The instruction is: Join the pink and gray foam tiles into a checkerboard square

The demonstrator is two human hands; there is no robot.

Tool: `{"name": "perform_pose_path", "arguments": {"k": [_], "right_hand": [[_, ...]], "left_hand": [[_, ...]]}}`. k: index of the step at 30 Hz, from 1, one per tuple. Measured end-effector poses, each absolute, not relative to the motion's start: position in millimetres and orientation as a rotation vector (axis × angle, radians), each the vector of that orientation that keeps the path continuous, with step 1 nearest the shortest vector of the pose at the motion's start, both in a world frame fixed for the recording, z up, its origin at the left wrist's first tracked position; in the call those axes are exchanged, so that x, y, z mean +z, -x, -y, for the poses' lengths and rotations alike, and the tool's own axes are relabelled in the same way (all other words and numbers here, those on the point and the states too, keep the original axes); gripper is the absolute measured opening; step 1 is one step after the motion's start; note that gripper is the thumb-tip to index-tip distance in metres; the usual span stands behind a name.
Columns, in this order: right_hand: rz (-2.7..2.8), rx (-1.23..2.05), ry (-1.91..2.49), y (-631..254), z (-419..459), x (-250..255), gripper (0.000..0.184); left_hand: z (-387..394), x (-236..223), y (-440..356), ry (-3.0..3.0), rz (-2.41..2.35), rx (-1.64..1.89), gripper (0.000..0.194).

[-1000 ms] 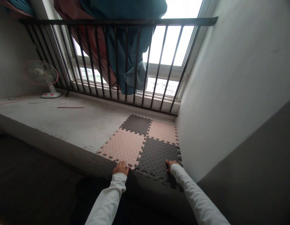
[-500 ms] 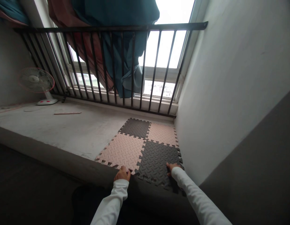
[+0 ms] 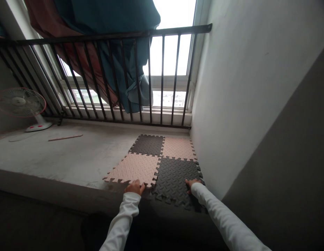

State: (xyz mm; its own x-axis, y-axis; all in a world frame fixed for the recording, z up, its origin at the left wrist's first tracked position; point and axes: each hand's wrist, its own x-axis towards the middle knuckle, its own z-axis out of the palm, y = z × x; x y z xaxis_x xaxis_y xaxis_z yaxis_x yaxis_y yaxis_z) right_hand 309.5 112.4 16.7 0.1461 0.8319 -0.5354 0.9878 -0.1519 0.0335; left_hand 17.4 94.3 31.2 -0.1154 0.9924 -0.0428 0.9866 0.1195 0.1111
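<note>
Four-square foam matting lies on a pale raised ledge, its pink and dark grey tiles joined by toothed edges. My left hand [image 3: 135, 187] is at the front edge of the near pink foam tile [image 3: 137, 167], fingers curled over the rim. A shadow shows under that edge, which looks slightly raised. Resting on the near dark grey foam tile [image 3: 174, 177], close to its right side, is my right hand [image 3: 193, 184], with thumb and finger apart. Behind are a far dark grey tile [image 3: 148, 145] and a far pink tile [image 3: 179, 148].
A white wall [image 3: 230, 104] rises along the right of the mats. Dark metal railing [image 3: 120, 121] runs behind, before a window and a hanging teal and pink curtain [image 3: 125, 69]. On the ledge [image 3: 80, 157] are a fan [image 3: 22, 103] and a thin brown strip [image 3: 65, 138].
The view has shifted, so railing and fan sit further left. My left hand has moved slightly up with the pink tile's front edge; my right hand stays on the dark tile.
</note>
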Motion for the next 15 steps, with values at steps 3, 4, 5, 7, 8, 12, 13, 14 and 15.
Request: {"name": "perform_pose_path", "arguments": {"k": [3, 4, 5, 7, 8, 12, 13, 14, 15], "right_hand": [[-1.754, -0.576, -2.055, -310.3, -114.1, 14.7, 0.075], [-1.758, -0.580, -2.051, -310.5, -114.5, 14.4, 0.075], [-1.760, -0.587, -2.046, -310.7, -114.7, 14.2, 0.075], [-1.763, -0.595, -2.046, -311.0, -114.8, 14.0, 0.076], [-1.761, -0.594, -2.050, -311.1, -114.9, 14.0, 0.077], [-1.746, -0.586, -2.038, -310.3, -115.5, 14.4, 0.078], [-1.748, -0.588, -2.032, -310.0, -115.8, 14.5, 0.078], [-1.750, -0.593, -2.031, -309.7, -116.2, 14.6, 0.079], [-1.751, -0.600, -2.034, -309.3, -116.7, 14.5, 0.080]], "left_hand": [[-106.5, 57.9, -5.6, -1.986, -2.324, 0.293, 0.032], [-111.7, 67.4, 1.2, -1.945, -2.354, 0.377, 0.033], [-117.2, 77.2, 9.3, -1.900, -2.384, 0.465, 0.033], [-127.9, 96.8, 27.7, -1.839, -2.424, 0.639, 0.034], [-132.6, 106.3, 37.2, -1.812, -2.434, 0.717, 0.034], [-143.4, 137.5, 72.5, -1.677, -2.454, 0.912, 0.035], [-144.4, 143.5, 80.8, -1.624, -2.475, 0.969, 0.037], [-144.8, 149.2, 89.4, -1.555, -2.503, 1.046, 0.039], [-144.8, 154.7, 98.3, -1.483, -2.540, 1.139, 0.041]]}}
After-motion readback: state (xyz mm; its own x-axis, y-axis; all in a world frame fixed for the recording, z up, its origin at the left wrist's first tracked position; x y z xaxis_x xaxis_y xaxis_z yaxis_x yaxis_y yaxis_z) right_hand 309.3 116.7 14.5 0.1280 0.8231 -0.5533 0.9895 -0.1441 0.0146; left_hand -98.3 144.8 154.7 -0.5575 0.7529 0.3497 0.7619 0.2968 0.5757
